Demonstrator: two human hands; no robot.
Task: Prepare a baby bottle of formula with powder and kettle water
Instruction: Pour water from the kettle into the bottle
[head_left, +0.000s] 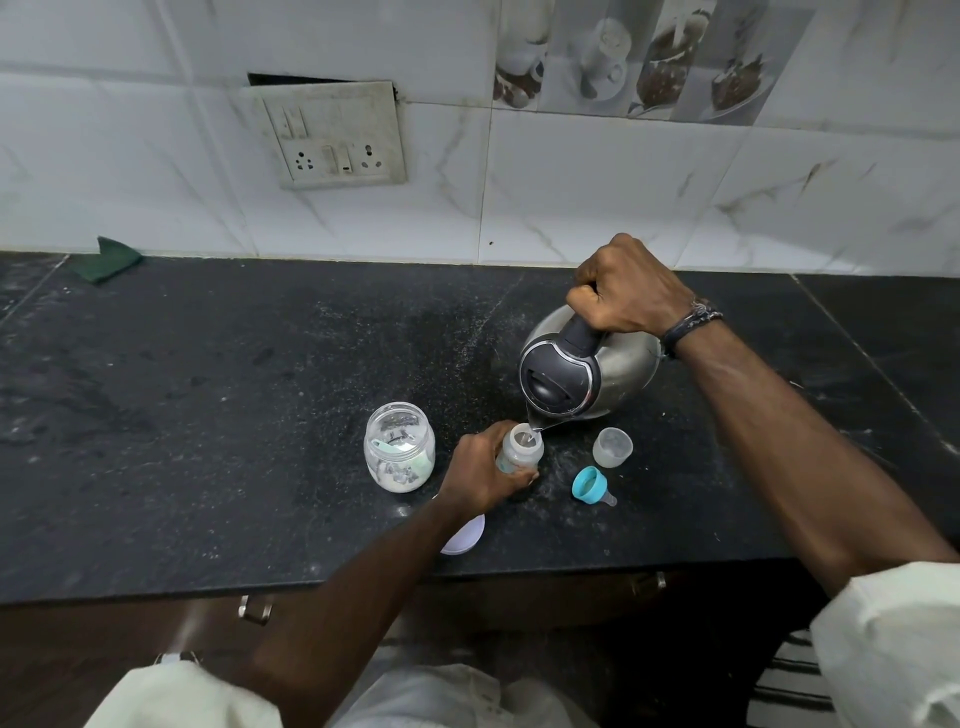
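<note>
**A:** What sits nearest you?

**B:** At the bottom of the frame, my 2 pale sleeves (893, 649) and the cabinet front under the counter, with a metal handle (254, 609) at lower left. Just past the counter's front edge, a white lid (467, 538) peeks out from under my left forearm.

**A:** And your left hand?

**B:** My left hand (480, 475) is at lower centre, fingers curled round the baby bottle (521, 448), which stands upright and uncapped on the black counter (208, 415). My fingertips wrap its lower body.

**A:** What lies around the bottle?

**B:** Left of it, a clear jar (399, 447), open, with white powder in the bottom and what looks like a scoop inside. Right of it, the blue teat ring (591, 484) lies on its side, and just beyond that the clear bottle cap (613, 447) stands on the counter, apart from the ring.

**A:** The kettle?

**B:** My right hand (626, 291), at centre right, is clenched in a fist round the black handle of the steel kettle (587, 366). The kettle is tipped toward me, its spout just over the bottle's mouth, and a thin stream of water runs into the opening. There are dark bands on that wrist.

**A:** Farther back?

**B:** A green cloth (106, 260) lies at the far left where counter meets wall. Above it, the white tiled wall carries a switch and socket plate (332, 135) at upper centre left, and 1 decorative tile strip (649, 57) showing cups at upper right.
</note>
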